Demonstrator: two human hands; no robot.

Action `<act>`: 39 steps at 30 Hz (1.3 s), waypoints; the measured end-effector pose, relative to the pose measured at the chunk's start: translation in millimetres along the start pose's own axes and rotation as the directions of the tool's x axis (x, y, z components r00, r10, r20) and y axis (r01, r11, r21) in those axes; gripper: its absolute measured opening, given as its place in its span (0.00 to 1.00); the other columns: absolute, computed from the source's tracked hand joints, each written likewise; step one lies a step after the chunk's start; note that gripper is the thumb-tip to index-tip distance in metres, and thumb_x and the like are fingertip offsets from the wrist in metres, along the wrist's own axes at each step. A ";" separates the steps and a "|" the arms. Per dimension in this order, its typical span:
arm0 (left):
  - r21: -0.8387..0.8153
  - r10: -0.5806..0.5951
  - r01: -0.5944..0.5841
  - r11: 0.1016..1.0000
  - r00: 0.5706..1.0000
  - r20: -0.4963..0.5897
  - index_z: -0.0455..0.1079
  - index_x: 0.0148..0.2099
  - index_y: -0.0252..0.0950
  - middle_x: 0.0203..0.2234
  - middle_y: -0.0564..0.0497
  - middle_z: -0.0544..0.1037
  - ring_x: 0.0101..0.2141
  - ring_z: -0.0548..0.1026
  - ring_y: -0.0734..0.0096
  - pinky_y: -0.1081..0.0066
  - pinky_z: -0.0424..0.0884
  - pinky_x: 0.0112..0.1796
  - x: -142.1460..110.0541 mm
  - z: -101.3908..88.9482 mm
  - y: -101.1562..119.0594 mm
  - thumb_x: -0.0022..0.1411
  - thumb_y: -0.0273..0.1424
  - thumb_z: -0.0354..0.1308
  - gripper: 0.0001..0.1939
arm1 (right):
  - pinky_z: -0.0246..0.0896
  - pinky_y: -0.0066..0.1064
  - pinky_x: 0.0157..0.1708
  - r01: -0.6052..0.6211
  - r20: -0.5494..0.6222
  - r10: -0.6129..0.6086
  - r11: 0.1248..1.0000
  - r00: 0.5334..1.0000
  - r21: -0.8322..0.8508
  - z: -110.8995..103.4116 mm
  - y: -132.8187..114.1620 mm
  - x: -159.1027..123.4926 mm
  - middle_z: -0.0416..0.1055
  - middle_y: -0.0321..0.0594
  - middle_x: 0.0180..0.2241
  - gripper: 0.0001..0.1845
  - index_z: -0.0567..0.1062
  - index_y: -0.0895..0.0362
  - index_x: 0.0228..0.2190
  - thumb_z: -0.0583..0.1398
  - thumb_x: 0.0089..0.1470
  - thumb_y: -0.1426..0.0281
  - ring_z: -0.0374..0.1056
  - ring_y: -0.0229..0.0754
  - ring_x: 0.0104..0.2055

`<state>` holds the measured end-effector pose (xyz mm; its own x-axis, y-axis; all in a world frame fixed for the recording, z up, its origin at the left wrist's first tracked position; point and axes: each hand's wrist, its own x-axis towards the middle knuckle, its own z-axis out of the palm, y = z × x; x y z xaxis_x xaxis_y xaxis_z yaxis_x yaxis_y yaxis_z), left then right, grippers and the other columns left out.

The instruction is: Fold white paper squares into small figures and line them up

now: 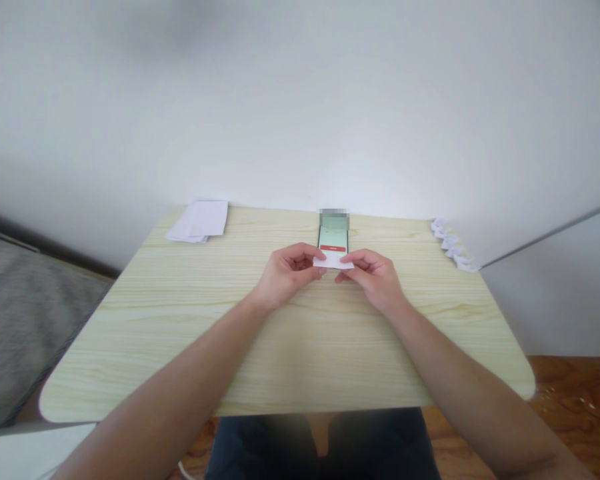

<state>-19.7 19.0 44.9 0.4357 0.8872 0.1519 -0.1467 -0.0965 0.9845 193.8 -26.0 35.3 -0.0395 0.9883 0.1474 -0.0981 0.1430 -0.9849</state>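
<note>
A small piece of white paper [333, 261] is held up between my two hands, just over the middle of the table. My left hand [295, 270] pinches its left end between thumb and fingers. At the other end, the thumb and fingers of my right hand [375, 273] close on the paper. Whether it is folded is too small to tell. Right behind it is a phone [333, 237] with a lit, pale green screen and a red bar. The paper and fingertips hide the phone's near end.
Several white paper sheets [207, 220] lie stacked at the table's back left. A row of folded white paper pieces [451, 245] runs along the back right edge. The wooden table [320, 353] meets a white wall [300, 120] behind. Grey fabric [35, 313] is at the left.
</note>
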 end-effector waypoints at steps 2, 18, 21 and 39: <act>0.014 -0.004 0.004 1.000 1.000 -0.005 0.78 0.41 0.34 0.31 0.49 0.81 0.32 0.77 0.71 0.70 0.72 0.35 0.2 -0.3 0.4 0.53 0.31 0.73 0.13 | 0.76 0.36 0.39 -0.014 -0.003 0.014 1.000 1.000 -0.013 0.4 -1.4 -0.5 0.82 0.38 0.35 0.09 0.80 0.54 0.37 0.70 0.54 0.65 0.79 0.41 0.32; 0.058 -0.005 0.006 0.998 1.000 -0.014 0.72 0.37 0.32 0.27 0.50 0.79 0.29 0.77 0.71 0.70 0.72 0.35 1.5 1.7 1.4 0.59 0.35 0.69 0.12 | 0.74 0.34 0.36 -0.044 -0.030 0.042 0.998 0.999 -0.043 2.7 -4.6 -0.4 0.83 0.40 0.33 0.14 0.78 0.55 0.33 0.70 0.53 0.59 0.79 0.41 0.31; 0.057 -0.006 0.007 0.998 1.000 -0.009 0.71 0.37 0.33 0.27 0.50 0.79 0.29 0.77 0.71 0.70 0.73 0.35 1.4 1.9 -0.8 0.60 0.34 0.69 0.12 | 0.75 0.34 0.36 -0.055 -0.042 0.053 0.998 0.998 -0.035 2.4 -2.5 -0.5 0.83 0.41 0.34 0.15 0.76 0.55 0.32 0.71 0.52 0.59 0.80 0.42 0.31; 0.072 -0.010 0.011 0.997 1.000 -0.007 0.69 0.36 0.34 0.26 0.52 0.77 0.29 0.77 0.73 0.71 0.72 0.34 0.3 4.4 -2.1 0.59 0.31 0.69 0.11 | 0.73 0.34 0.32 -0.059 -0.097 0.053 0.997 0.994 -0.052 5.8 -4.0 -1.7 0.82 0.42 0.30 0.15 0.72 0.55 0.27 0.72 0.51 0.62 0.78 0.43 0.27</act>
<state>-15.3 17.5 43.3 0.4310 0.8913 0.1409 -0.0774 -0.1191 0.9899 188.5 -28.6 39.6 0.0516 0.9950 0.0851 -0.0435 0.0873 -0.9952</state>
